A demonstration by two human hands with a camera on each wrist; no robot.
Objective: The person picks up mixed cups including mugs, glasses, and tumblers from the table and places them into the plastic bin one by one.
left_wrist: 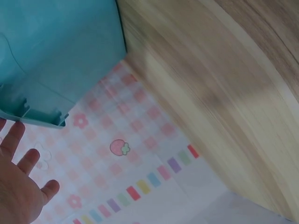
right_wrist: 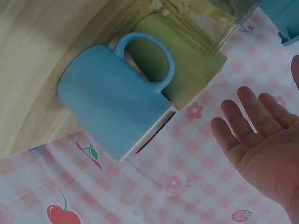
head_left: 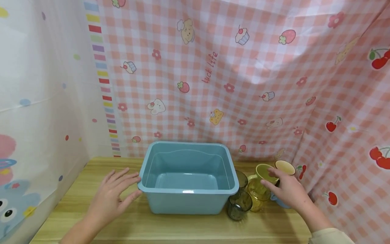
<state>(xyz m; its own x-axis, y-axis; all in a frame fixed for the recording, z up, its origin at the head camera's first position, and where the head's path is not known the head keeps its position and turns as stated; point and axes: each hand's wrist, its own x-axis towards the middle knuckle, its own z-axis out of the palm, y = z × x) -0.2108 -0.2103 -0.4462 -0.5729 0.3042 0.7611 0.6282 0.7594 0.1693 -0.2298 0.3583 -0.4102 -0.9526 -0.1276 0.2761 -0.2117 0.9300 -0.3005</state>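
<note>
A light blue plastic basin [head_left: 189, 203] stands on the wooden table. At its left rim my left hand [head_left: 112, 193] is spread with fingers extended; in the left wrist view the fingertips meet the rim, though contact is hard to confirm. My right hand [head_left: 287, 188] hovers over the cups on the right, fingers extended, holding nothing. Around it are a green mug [head_left: 262, 171], a blue mug [right_wrist: 112, 93] with its handle toward the green one, and a yellow glass cup [head_left: 257, 200]. A dark glass cup [head_left: 239, 205] stands beside the basin, with another dark glass [head_left: 242, 179] behind it.
A pink checked curtain [head_left: 195, 101] hangs behind the wooden table [head_left: 170, 227], with a cherry-print cloth [head_left: 350, 145] at the right and a white patterned cloth [head_left: 45, 101] at the left. The cups stand close together between basin and right cloth.
</note>
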